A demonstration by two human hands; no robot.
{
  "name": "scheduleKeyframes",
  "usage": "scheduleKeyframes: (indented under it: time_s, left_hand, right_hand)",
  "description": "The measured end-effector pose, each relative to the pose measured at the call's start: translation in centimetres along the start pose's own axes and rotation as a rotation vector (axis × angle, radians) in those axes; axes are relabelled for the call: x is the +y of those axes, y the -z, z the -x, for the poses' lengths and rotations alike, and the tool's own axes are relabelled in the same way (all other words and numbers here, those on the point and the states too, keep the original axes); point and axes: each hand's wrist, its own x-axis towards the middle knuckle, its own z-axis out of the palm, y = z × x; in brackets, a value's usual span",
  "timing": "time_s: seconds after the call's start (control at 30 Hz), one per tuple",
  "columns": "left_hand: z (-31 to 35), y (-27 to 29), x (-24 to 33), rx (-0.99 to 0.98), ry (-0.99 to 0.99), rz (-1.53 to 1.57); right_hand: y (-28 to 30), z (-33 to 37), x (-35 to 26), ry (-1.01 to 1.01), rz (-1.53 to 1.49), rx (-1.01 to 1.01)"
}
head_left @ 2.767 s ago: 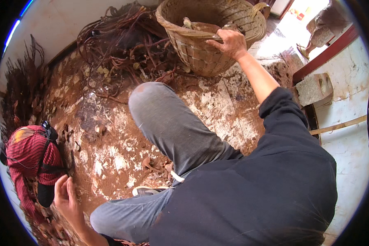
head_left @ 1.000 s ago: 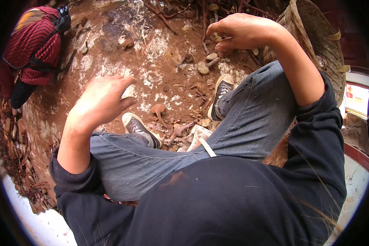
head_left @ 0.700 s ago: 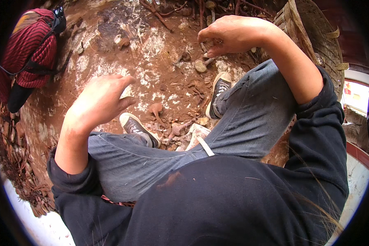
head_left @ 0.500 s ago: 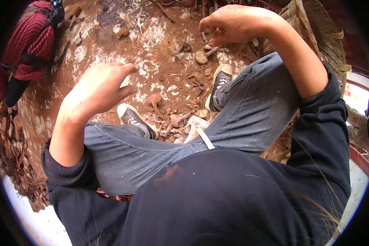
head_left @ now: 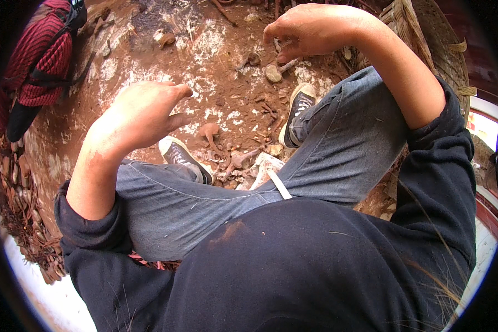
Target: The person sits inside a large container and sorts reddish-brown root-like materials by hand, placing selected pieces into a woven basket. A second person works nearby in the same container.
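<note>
My left hand hovers above my left knee, palm down, its thumb apart from the fingers and nothing in it. Farther off on the right, my right hand is held over the ground with bent fingers and a gap before the thumb; no object shows in it. Just below its thumb lies a piece of root with a pale, round cut end. A flat reddish-brown piece with a thin tail rests on the soil beyond my left shoe. Small root scraps lie between my feet.
A woven basket stands at the far right. Brown roots are heaped along the left edge. At the upper left is a red ribbed cloth item with black straps. My right shoe stands on the reddish soil.
My left hand has shifted slightly right and away from me. My right hand has moved slightly left and farther away. Nothing has been picked up or let go.
</note>
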Motion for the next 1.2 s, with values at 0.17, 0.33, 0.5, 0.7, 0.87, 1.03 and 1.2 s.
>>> scheduleKeyframes:
  time_s: [0.17, 0.33, 0.5, 0.7, 0.87, 1.03, 1.2]
  left_hand:
    - [-0.1, 0.2, 0.2, -0.01, -0.001, 0.002]
    - [0.2, 0.1, 0.0, 0.033, -0.009, 0.01]
    - [0.2, 0.0, 0.0, 0.037, -0.019, 0.0]
    - [0.2, -0.1, -0.1, 0.045, -0.027, -0.011]
    - [0.7, -0.3, -0.1, 0.081, -0.029, -0.015]
    - [1.5, 0.1, -0.2, 0.14, -0.059, -0.025]
    - [1.8, -0.6, 0.2, 0.154, -0.095, -0.007]
  right_hand:
    - [-0.3, -0.1, 0.1, -0.01, -0.014, 0.001]
    - [0.2, 0.2, -0.1, -0.005, -0.048, -0.044]
    - [0.0, 0.2, -0.3, -0.032, -0.059, -0.031]
    - [0.3, -0.4, -0.2, -0.031, -0.019, -0.117]
    - [-7.4, -4.3, 3.7, 0.005, -0.051, 0.152]
    - [-19.0, -6.8, 9.1, -0.196, 0.11, -0.301]
    - [-24.2, -7.7, 7.7, -0.072, 0.178, -0.446]
